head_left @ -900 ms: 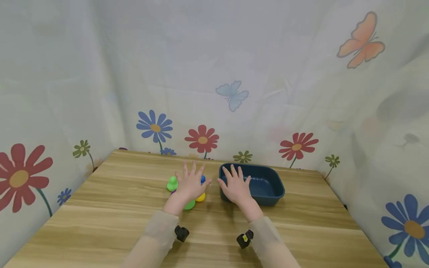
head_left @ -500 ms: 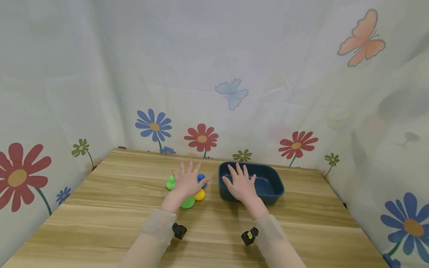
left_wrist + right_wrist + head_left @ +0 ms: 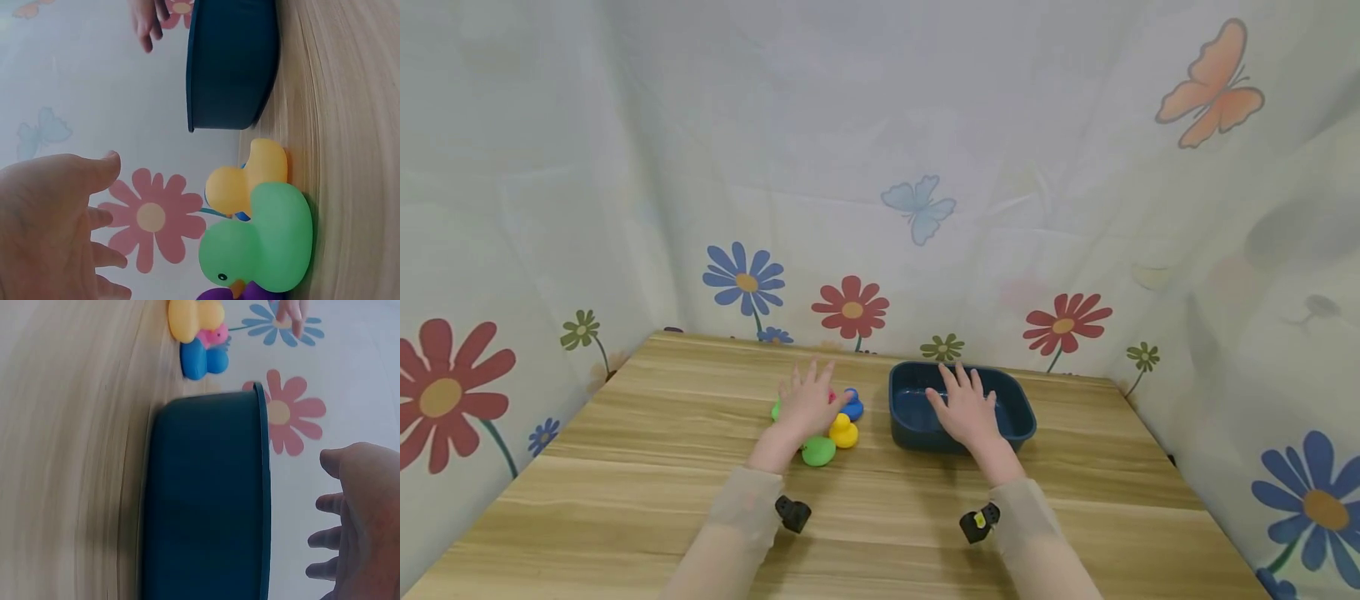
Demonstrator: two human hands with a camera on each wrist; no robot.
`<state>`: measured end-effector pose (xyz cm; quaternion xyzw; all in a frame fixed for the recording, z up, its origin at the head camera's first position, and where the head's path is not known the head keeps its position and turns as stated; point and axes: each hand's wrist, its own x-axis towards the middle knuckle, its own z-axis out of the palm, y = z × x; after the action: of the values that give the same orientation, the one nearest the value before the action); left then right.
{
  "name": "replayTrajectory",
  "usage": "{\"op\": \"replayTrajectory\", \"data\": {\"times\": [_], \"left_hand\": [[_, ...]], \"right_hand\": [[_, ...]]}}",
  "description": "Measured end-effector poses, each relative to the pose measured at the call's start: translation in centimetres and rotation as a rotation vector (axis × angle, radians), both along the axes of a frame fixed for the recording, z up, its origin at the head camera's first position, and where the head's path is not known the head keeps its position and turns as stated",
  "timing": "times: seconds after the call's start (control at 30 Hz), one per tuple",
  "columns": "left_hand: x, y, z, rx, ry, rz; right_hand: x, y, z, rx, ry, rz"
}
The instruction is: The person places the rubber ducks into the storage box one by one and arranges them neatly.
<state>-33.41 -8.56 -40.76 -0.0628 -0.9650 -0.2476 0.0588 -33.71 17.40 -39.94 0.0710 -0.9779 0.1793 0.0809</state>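
Note:
My left hand [image 3: 807, 408], fingers spread and holding nothing, hovers above a cluster of small toy ducks. Around it show a green duck [image 3: 818, 451], a yellow duck [image 3: 844, 432] and a blue duck [image 3: 853, 406]. A pink duck [image 3: 214, 335] shows between the yellow and blue ones in the right wrist view. Part of a purple duck [image 3: 215, 294] shows beside the green one in the left wrist view. Another light green toy is mostly hidden behind the left hand. My right hand [image 3: 968, 412] hangs over the dark blue basin [image 3: 912, 433], fingers apart, also holding nothing.
Everything stands on a wood-grain table [image 3: 625, 467]. A pale curtain [image 3: 850, 167] printed with flowers and butterflies rises behind it and at both sides. Black wrist cameras sit on both sleeves, the left camera [image 3: 793, 513] and the right camera [image 3: 980, 522].
The left hand has drifted left and a little nearer, uncovering more of the yellow and blue ducks. The right hand has moved right over the basin. Ducks and basin stay in place.

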Motion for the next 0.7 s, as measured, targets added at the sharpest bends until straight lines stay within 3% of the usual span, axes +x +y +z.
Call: {"op": "replayTrajectory", "data": {"times": [0.4,0.7], "left_hand": [[-1.6,-2.0,-1.4,0.1,0.001,0.06],[-2.1,-3.6,-2.5,0.334,0.077,0.067]], "right_hand": [[-0.9,4.3,0.2,-0.042,0.025,-0.122],[-1.4,8.0,-0.2,-0.155,0.088,-0.156]]}}
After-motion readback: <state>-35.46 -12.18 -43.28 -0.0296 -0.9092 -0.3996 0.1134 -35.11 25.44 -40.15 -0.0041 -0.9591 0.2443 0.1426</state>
